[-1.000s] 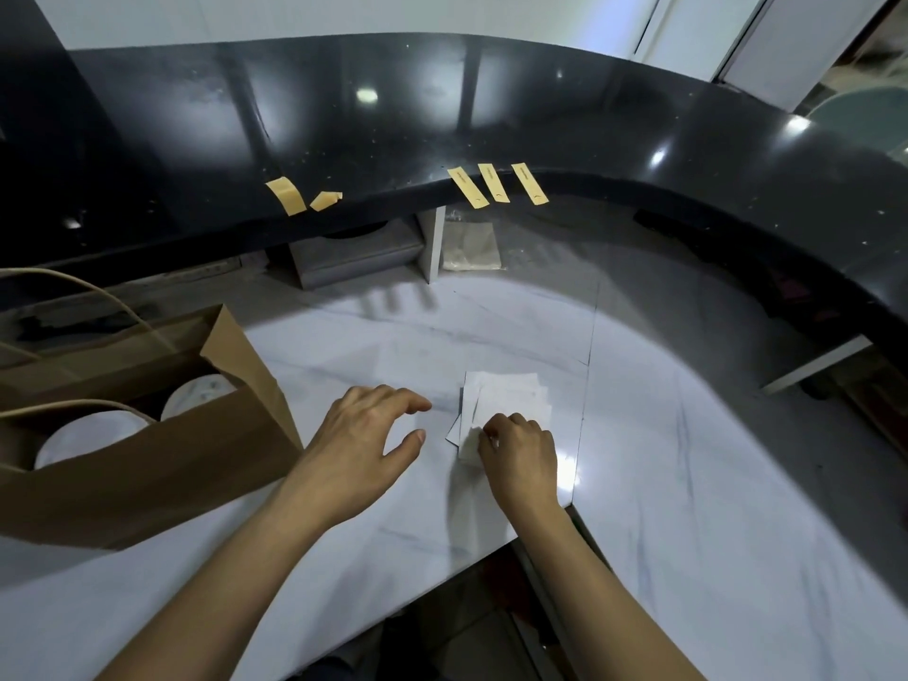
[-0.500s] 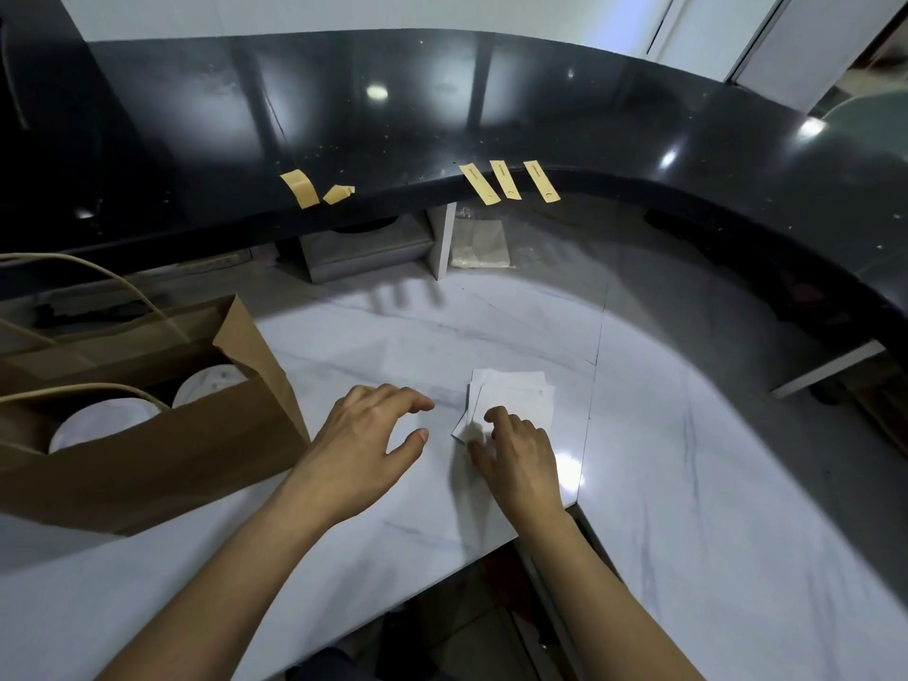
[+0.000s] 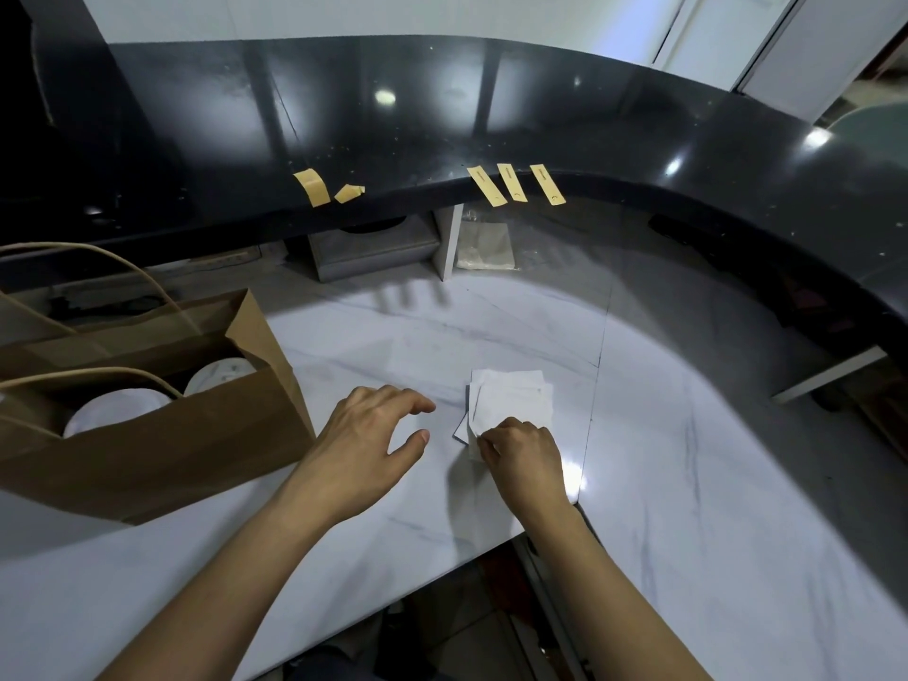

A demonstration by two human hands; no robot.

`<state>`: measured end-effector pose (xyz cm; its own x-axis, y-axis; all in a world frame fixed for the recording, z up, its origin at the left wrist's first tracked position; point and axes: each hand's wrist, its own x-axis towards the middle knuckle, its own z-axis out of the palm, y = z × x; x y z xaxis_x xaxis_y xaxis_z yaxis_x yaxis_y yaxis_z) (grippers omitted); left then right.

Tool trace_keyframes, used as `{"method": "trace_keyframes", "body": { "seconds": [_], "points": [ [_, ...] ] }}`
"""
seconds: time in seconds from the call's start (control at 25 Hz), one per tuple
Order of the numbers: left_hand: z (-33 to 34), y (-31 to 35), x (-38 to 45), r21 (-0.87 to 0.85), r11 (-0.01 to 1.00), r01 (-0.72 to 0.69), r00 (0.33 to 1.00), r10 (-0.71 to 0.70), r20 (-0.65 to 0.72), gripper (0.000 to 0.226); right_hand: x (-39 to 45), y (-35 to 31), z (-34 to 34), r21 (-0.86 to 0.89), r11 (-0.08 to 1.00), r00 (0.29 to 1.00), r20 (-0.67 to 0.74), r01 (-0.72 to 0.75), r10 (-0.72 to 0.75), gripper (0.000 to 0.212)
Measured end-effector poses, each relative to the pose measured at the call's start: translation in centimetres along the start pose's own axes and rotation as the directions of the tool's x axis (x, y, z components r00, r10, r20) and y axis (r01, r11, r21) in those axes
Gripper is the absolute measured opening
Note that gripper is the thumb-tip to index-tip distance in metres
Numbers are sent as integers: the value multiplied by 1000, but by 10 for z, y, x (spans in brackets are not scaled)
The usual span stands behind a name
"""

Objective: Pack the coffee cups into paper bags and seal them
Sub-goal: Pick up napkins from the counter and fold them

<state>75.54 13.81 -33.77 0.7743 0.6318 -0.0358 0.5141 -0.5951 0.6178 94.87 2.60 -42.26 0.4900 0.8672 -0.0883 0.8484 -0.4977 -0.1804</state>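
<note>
A brown paper bag (image 3: 162, 435) with twine handles stands open at the left of the white marble counter (image 3: 663, 484). Two white-lidded coffee cups (image 3: 120, 415) sit inside it. A small stack of white paper slips (image 3: 511, 398) lies in the middle of the counter. My right hand (image 3: 523, 459) pinches the near corner of the top slip, lifting its edge. My left hand (image 3: 366, 442) hovers just left of the stack, fingers loosely spread and holding nothing.
Several tan tape strips (image 3: 516, 184) hang from the edge of the raised black counter (image 3: 442, 115) at the back, two more tape pieces (image 3: 324, 189) to their left. A grey box (image 3: 373, 248) and a clear packet (image 3: 486, 248) sit under that ledge.
My right hand's fingers have worked at the near corner of the slips, and the top slip's edge now lifts. The left hand has stayed in place.
</note>
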Motion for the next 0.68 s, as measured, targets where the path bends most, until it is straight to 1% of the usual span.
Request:
{"method": "trace_keyframes", "body": {
  "seconds": [0.12, 0.24, 0.36, 0.44, 0.56, 0.68],
  "points": [
    [0, 3, 0, 0, 1000, -7, 1000, 7, 7, 31, 1, 0, -2, 2, 1000, 1000, 22, -3, 3, 35],
    [0, 3, 0, 5, 1000, -3, 1000, 3, 8, 30, -1, 3, -3, 82, 995, 998, -43, -48, 52, 33],
    [2, 4, 0, -2, 1000, 2, 1000, -2, -6, 28, -3, 5, -4, 169, 982, 983, -143, -88, 113, 32],
    [7, 7, 2, -23, 1000, 13, 1000, -14, -18, 26, -5, 3, -5, 243, 965, 962, -225, -97, 153, 26],
    [20, 15, 7, -105, 992, 69, 997, -66, 34, 24, -11, -3, -11, 316, 947, 913, -371, -51, 173, 15],
    [32, 21, 14, -227, 959, 168, 983, -145, 113, 33, -16, -14, -22, 353, 934, 869, -476, 49, 134, 11]
  ]
}}
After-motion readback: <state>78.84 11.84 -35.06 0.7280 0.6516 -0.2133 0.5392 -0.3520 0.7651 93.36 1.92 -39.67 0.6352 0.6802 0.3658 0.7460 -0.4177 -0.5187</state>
